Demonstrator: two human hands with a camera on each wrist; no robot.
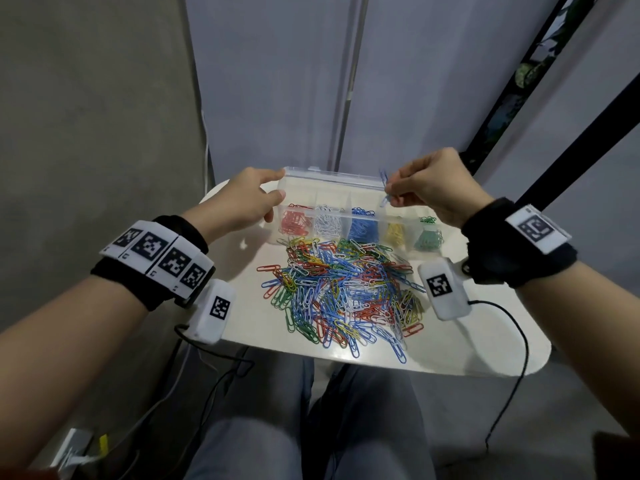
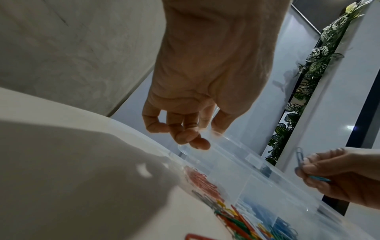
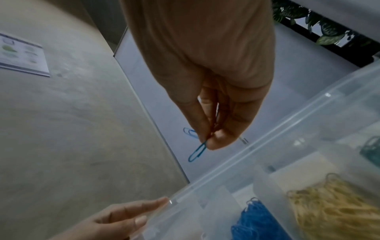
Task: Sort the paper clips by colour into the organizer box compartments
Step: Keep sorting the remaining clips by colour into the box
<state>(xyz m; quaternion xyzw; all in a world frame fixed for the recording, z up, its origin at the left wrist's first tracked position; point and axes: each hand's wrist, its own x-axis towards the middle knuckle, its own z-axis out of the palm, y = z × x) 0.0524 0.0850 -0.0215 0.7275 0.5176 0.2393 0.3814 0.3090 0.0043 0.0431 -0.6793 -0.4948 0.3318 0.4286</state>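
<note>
A clear organizer box (image 1: 332, 175) stands at the back of the white table (image 1: 467, 344), lid raised. Its front compartments hold red (image 1: 294, 223), white (image 1: 327, 223), blue (image 1: 363, 228), yellow (image 1: 394, 233) and green clips (image 1: 428, 239). A mixed pile of paper clips (image 1: 343, 292) lies in front of it. My left hand (image 1: 281, 184) pinches the lid's left end (image 2: 236, 146) between thumb and fingers (image 2: 197, 142). Above the box's right part, my right hand (image 1: 389, 192) pinches a few blue clips (image 1: 383, 178), which stick out below my fingertips (image 3: 213, 142) as a blue clip (image 3: 196, 154).
Grey panels rise right behind the box. A dark frame with leafy plants (image 2: 320, 53) runs up at the right. Cables (image 1: 519, 341) hang off the table's front corners. My legs are under the near table edge.
</note>
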